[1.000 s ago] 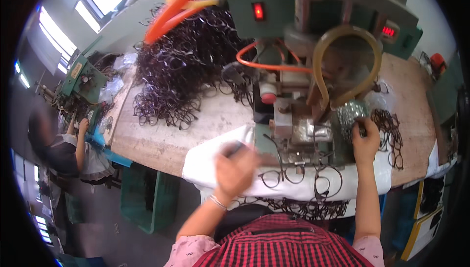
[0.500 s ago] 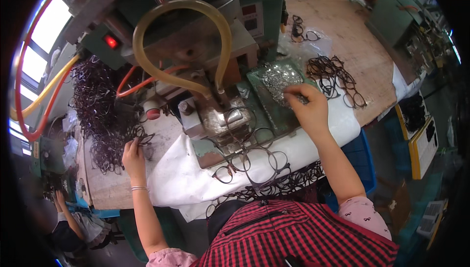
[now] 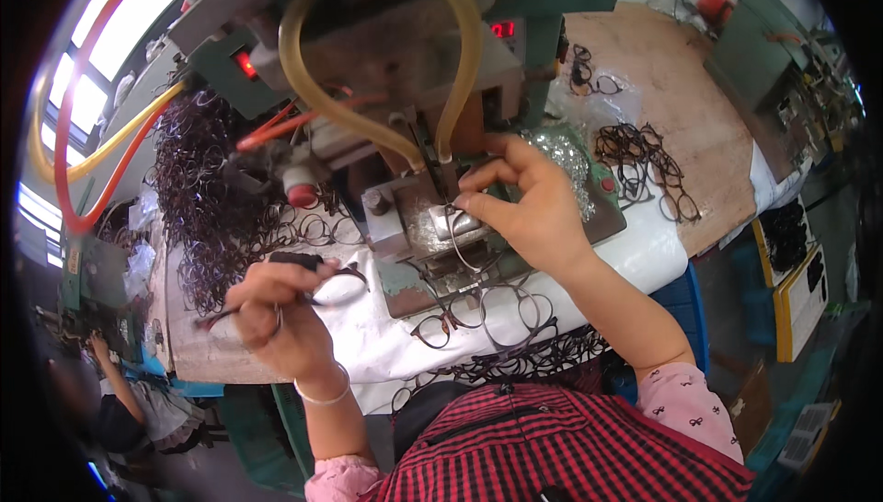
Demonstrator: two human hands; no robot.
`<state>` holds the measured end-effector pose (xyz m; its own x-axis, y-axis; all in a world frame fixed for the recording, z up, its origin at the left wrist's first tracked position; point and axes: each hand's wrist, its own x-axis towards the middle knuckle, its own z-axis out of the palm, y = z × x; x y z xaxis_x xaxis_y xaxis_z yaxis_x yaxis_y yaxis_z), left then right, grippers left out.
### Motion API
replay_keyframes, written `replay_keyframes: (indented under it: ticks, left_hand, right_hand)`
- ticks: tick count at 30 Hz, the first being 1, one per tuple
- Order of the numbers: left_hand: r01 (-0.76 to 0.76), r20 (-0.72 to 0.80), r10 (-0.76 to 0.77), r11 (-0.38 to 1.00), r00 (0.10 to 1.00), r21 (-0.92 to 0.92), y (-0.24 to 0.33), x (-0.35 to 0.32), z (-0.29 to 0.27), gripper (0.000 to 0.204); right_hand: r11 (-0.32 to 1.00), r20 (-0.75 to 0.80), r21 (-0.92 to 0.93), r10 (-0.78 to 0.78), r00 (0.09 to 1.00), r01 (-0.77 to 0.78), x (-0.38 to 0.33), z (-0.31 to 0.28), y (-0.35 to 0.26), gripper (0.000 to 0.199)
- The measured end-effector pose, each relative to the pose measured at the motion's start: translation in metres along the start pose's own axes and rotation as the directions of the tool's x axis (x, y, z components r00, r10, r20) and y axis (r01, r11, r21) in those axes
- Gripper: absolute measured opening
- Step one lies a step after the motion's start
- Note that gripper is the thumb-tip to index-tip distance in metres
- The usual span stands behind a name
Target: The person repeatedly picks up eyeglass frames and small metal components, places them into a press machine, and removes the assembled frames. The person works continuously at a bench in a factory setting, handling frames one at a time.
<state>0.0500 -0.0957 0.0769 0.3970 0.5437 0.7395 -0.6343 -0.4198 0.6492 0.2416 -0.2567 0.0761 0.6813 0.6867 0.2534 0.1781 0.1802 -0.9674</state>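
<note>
My left hand (image 3: 287, 323) is closed round a dark eyeglass frame (image 3: 342, 292), raised over the white sheet to the left of the press. One rim of the frame sticks out beyond the fingers, slightly blurred. My right hand (image 3: 543, 212) is at the shiny metal fixture (image 3: 428, 230) under the press, thumb and fingertips pinched together. Whatever lies between those fingertips is too small to make out. Several eyeglass frames (image 3: 520, 313) lie in front of the fixture, overlapping its front edge and the white sheet.
The press (image 3: 386, 69) with a looped yellowish hose (image 3: 292, 51) stands over the fixture. A heap of dark frames (image 3: 198, 189) rises at the left. Small shiny metal pieces (image 3: 575, 157) fill a green tray (image 3: 602, 219); more frames (image 3: 635, 161) lie beyond it. Another person (image 3: 120, 392) sits far left.
My right hand has moved left from the metal pieces to the fixture. My left hand has come away from the heap toward me, holding an eyeglass frame. The whole view has shifted slightly.
</note>
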Motion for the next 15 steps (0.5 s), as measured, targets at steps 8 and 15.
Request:
replay_keyframes:
  ticks: [8,15]
  left_hand:
    - [-0.177,0.012,0.182,0.933,0.983,0.314,0.012,0.047,0.046,0.014]
    - [-0.234,0.238,0.151,0.896,0.960,0.377,0.010,-0.025,0.021,0.026]
  right_hand:
    - [0.941,-0.059,0.330,0.103,0.993,-0.078,-0.020,0.033,-0.011,0.055]
    - [0.558,-0.066,-0.815,-0.362,0.930,0.159,-0.003,-0.032,0.047,0.017]
